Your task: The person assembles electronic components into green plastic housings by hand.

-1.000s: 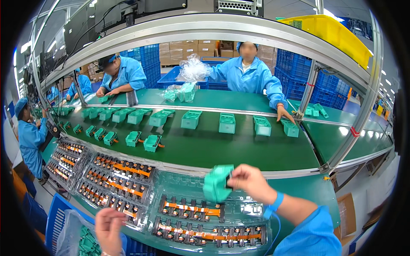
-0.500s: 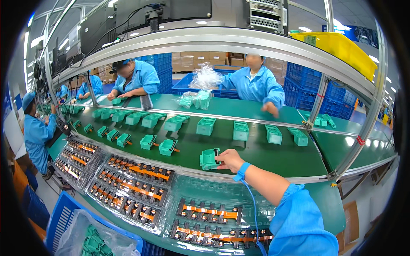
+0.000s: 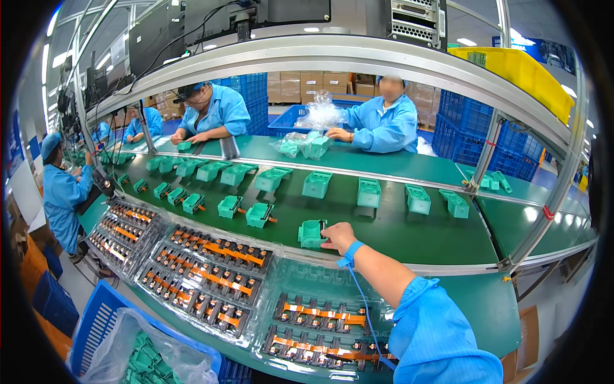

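Observation:
My right hand (image 3: 339, 239) reaches in from the lower right, its fingers closed on the right side of a green plastic housing (image 3: 311, 235) at the near edge of the dark green belt (image 3: 377, 235). A small black part shows at the housing's edge by my fingertips. Round my wrist is a blue strap (image 3: 349, 255) with a thin blue cord (image 3: 364, 301) hanging from it. To the left of the held housing stand similar green housings (image 3: 259, 215) with orange tabs sticking out. My left hand is out of view.
Clear plastic trays (image 3: 203, 272) hold rows of black parts with orange flat strips. A row of larger green housings (image 3: 316, 185) lies farther back. A blue basket (image 3: 105, 313) stands lower left. Co-workers sit across the belt. A metal frame (image 3: 358, 54) spans overhead.
My right hand and the held housing have moved slightly left along the belt. The co-worker opposite has drawn a hand back to the bagged green parts. The whole view has shifted a little.

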Demonstrator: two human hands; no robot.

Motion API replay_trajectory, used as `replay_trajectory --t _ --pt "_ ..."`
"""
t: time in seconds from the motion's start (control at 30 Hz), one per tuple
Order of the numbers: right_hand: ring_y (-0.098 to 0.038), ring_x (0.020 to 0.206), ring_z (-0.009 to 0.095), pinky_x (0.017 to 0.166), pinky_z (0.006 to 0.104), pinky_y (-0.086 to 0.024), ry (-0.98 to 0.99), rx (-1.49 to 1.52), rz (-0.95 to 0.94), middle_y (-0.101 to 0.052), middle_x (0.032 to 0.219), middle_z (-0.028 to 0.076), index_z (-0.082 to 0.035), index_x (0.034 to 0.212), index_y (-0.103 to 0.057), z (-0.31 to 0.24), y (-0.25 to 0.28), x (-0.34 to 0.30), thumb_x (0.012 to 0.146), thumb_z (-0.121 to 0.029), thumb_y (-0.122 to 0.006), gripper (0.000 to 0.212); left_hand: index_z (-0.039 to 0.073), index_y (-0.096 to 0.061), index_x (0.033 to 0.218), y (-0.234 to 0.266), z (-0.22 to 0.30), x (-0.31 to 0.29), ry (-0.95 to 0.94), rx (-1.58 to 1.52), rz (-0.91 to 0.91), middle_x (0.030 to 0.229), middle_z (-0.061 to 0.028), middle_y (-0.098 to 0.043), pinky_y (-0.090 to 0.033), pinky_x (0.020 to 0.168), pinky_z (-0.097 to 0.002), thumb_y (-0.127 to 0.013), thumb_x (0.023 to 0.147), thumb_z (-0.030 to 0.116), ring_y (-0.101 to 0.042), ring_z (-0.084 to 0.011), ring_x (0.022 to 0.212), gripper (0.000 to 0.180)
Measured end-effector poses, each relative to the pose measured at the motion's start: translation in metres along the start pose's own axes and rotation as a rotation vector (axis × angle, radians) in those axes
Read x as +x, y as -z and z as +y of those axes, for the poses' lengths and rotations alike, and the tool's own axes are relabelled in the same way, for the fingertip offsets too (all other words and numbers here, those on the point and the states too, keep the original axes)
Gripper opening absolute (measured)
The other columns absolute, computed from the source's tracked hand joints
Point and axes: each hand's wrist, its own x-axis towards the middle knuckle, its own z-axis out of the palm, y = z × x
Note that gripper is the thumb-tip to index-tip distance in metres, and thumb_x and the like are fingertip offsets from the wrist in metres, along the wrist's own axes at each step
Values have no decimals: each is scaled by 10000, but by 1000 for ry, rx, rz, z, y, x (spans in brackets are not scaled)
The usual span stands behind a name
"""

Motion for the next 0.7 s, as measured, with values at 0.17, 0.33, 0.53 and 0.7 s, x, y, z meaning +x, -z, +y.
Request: replay_trajectory --t 0.17,0.33,0.53,0.7 --pt "-572 705 222 615 350 -553 0 93 -62 -539 828 110 19 913 -520 -3 19 -6 753 -13 -644 204 84 -584 1133 18 48 -21 66 -44 -32 1074 -209 -600 -441 848 -379 -501 829 118 -578 -323 998 317" --pt "-526 793 179 681 341 -527 -64 7 -169 -533 900 81 -4 987 -524 -37 41 -59 794 -100 -644 246 85 -521 1207 9 -25 -17 276 -522 133 1027 -177 -627 -461 803 -372 -546 739 53 -595 -311 884 469" --pt "-538 858 176 698 326 -525 10 7 -271 -549 972 89 8 1047 -543 -63 87 -115 837 -137 -609 263 51 -487 1229 65 9 -9 -52 -118 618 1068 -149 -594 -473 751 -342 -592 798 175 -577 -235 905 460" --pt "-579 816 146 672 286 -519 100 -107 -401 -581 939 68 5 1047 -556 -76 128 -165 843 -131 -605 250 60 -464 1254 93 146 10 -250 -1347 354 1285 -114 -468 -367 969 -360 -498 907 235 -472 -224 1133 390"
